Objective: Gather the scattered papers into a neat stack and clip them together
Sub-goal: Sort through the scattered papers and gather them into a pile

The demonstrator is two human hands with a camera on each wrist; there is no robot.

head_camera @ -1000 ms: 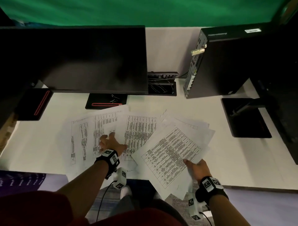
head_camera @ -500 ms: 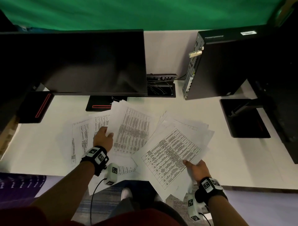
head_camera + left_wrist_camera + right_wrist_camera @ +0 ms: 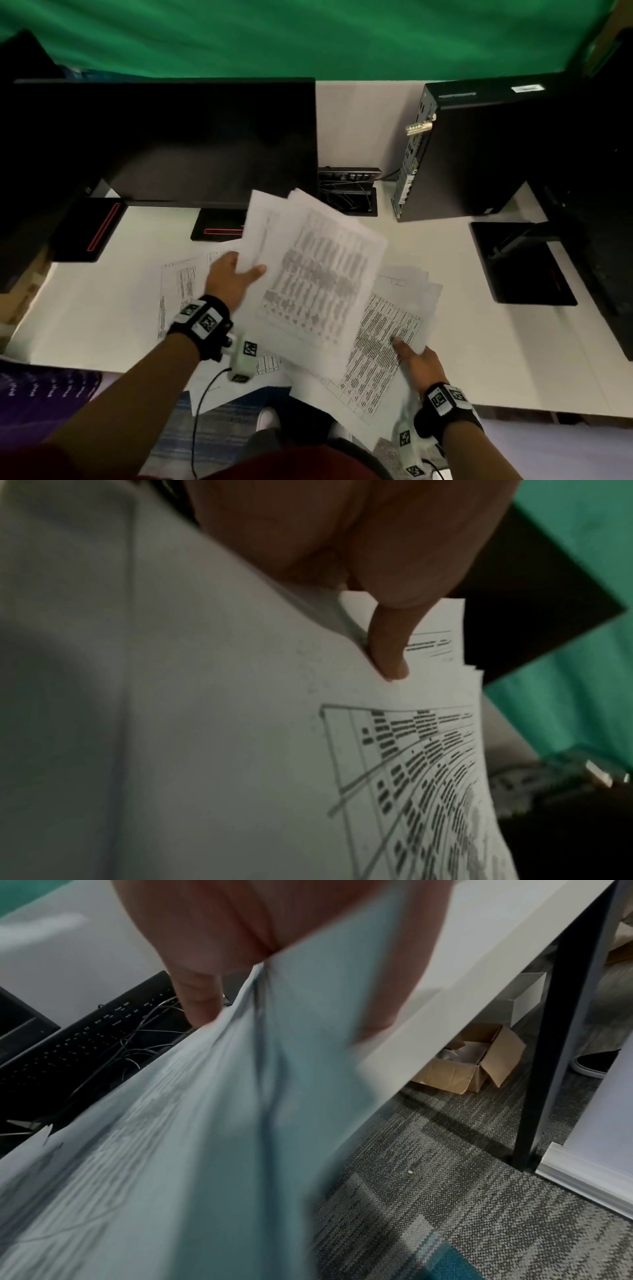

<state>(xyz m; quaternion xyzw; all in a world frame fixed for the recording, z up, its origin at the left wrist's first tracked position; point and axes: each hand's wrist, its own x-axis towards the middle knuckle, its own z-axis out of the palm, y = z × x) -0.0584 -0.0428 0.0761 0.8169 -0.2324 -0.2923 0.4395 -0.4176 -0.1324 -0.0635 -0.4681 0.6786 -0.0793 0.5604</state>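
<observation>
The papers are partly gathered, and nothing is squared or clipped yet. One batch of printed sheets [image 3: 308, 267] is lifted off the surface [image 3: 428, 246], fanned and tilted, pinched at its near-left edge by the left hand [image 3: 229, 277]; the left wrist view shows the thumb [image 3: 387, 647] pressed onto the top sheet with the other fingers hidden beneath. To the right of those fingers and lower, a second batch [image 3: 383, 335] lies skewed, overhanging the near edge of the surface, and the right hand [image 3: 416, 363] grips its near-right corner; the right wrist view shows fingers [image 3: 198, 999] curled on one face of the sheets and more on the other, though blur hides the detail. Left of the left hand's fingers, at least one loose sheet [image 3: 178, 291] lies flat, untouched, and another sheet [image 3: 219, 387] hangs over the edge below the left wrist. I judge the gathering roughly half done: the two batches must be merged, the stray sheets collected, the edges tapped even, then clipped. No clip is visible in any view. Beyond the papers stand a monitor [image 3: 164, 144] and a computer tower [image 3: 479, 147].
</observation>
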